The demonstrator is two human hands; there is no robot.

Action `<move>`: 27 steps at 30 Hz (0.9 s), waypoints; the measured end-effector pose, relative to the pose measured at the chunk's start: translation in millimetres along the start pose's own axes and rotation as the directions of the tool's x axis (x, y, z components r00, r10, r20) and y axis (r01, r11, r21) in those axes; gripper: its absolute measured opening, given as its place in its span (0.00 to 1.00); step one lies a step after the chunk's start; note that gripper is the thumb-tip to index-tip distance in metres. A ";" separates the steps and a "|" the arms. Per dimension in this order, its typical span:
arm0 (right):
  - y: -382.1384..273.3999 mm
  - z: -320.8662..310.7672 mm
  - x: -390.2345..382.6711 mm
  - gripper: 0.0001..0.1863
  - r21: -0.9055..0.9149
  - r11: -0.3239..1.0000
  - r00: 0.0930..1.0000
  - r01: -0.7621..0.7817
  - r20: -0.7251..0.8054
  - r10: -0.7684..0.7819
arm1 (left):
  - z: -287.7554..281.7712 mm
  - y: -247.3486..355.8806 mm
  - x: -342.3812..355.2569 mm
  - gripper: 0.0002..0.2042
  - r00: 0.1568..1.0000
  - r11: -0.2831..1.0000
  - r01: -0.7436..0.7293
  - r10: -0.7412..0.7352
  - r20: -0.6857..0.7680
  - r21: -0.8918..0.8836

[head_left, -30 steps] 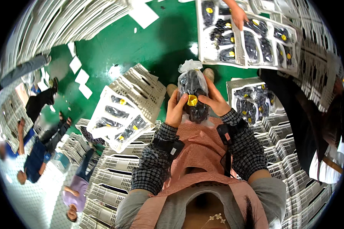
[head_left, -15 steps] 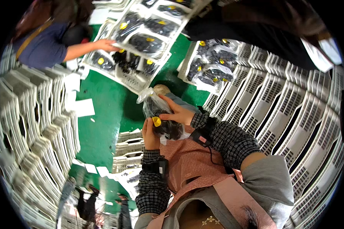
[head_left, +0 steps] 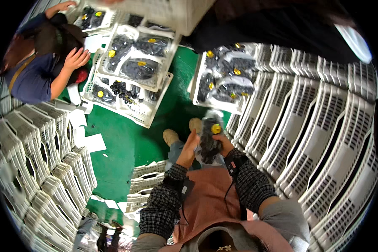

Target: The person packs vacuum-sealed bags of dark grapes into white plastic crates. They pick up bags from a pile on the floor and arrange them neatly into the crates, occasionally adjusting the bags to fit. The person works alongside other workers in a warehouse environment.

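Note:
In the head view, a clear plastic bag of dark grapes with a round yellow label is held upright in front of my pink apron. My left hand grips its left side, fingers pointing up along the plastic. On the other side my right hand is closed on the bag, with the thumb near the label. Just beyond it sits a white crate of bagged grapes. Farther left, stacked crates hold more bags and some loose grape bunches.
Stacked white crates line my right and left. A co-worker in navy bends at upper left; another person in dark clothing is at upper right. A pale blurred crate crosses the top. Paper sheets lie on the green floor.
My view has swung round, and the bag now sits further right against my body. The co-worker's hand has left the middle crate and moved left. A blurred crate has appeared at the top.

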State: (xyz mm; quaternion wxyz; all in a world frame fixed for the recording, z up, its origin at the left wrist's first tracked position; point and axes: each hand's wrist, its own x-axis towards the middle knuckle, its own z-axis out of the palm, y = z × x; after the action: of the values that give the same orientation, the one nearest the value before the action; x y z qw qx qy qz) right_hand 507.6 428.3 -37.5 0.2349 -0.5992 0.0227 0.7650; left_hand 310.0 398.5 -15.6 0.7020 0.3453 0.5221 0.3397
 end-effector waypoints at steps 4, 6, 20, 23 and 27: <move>-7.0 -75.7 102.5 0.16 0.386 0.914 0.989 0.121 0.032 -0.144 | -12.3 -3.2 10.5 0.31 0.897 0.844 0.407 -0.441 -0.021 -0.349; -17.9 -103.7 157.2 0.20 0.333 0.902 0.961 0.274 -0.053 -0.273 | -32.1 -16.4 6.9 0.31 0.864 0.813 0.411 -0.492 -0.109 -0.413; -20.7 -54.3 -14.4 0.35 -0.664 -0.671 0.918 0.331 0.061 0.392 | -30.9 -113.4 -190.3 0.47 0.827 0.569 0.551 -0.470 -0.309 0.610; -16.6 -31.5 -95.1 0.40 -0.414 -0.868 0.811 0.274 -0.386 0.440 | -0.2 -137.9 -234.3 0.45 0.781 0.521 0.608 -0.525 -0.337 0.599; 9.3 -7.4 -122.5 0.35 -0.621 -0.731 0.632 0.284 -0.451 0.629 | 16.0 -153.2 -247.7 0.43 0.786 0.591 0.611 -0.531 -0.316 0.527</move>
State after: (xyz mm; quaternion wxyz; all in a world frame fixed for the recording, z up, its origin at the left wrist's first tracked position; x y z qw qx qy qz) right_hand 531.7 377.0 71.8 -0.7119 -0.1473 -0.5166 0.4524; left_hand 287.8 107.7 -17.2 0.5906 0.3424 0.7276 -0.0679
